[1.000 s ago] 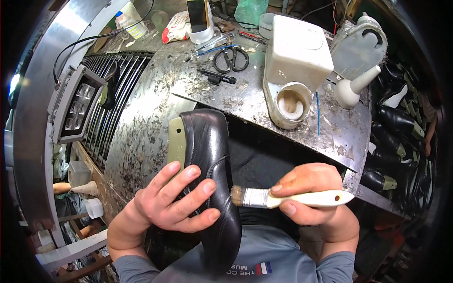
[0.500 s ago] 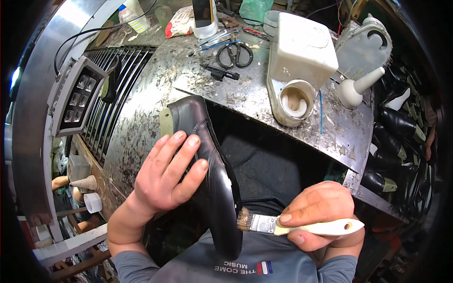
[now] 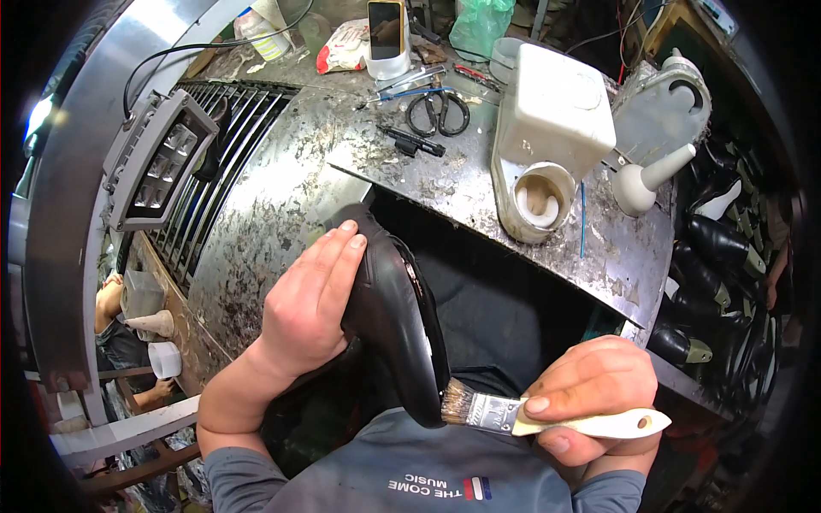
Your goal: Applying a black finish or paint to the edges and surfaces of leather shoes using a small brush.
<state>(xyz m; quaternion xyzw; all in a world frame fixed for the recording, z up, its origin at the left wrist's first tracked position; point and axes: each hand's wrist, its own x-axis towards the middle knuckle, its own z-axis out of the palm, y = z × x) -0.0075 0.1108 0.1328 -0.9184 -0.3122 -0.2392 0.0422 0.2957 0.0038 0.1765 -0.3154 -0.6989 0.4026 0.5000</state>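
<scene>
A black leather shoe upper (image 3: pixel 389 312) stands tilted over my lap, its toe pointing down toward me. My left hand (image 3: pixel 312 303) is wrapped over its far side, fingers pressed together on the leather; the thumb is hidden. Between thumb and fingers of my right hand (image 3: pixel 594 398) is a flat paintbrush (image 3: pixel 500 415) with a pale handle and a metal band. Its bristles meet the shoe's lower edge near the toe. A white streak shows along that edge.
On the stained metal bench (image 3: pixel 282 162) stand a white container with a round cup (image 3: pixel 540 201), black-handled scissors (image 3: pixel 438 111), a phone (image 3: pixel 386 30) and a white nozzle bottle (image 3: pixel 637 188). A lamp (image 3: pixel 162 162) hangs at left. Black shoes (image 3: pixel 723 248) are piled at right. Another person's hand (image 3: pixel 109 295) shows far left.
The shoe has turned and tipped, its toe rising a little. My left hand has shifted along with it, fingers drawn closer together. The brush has moved slightly right, still at the edge.
</scene>
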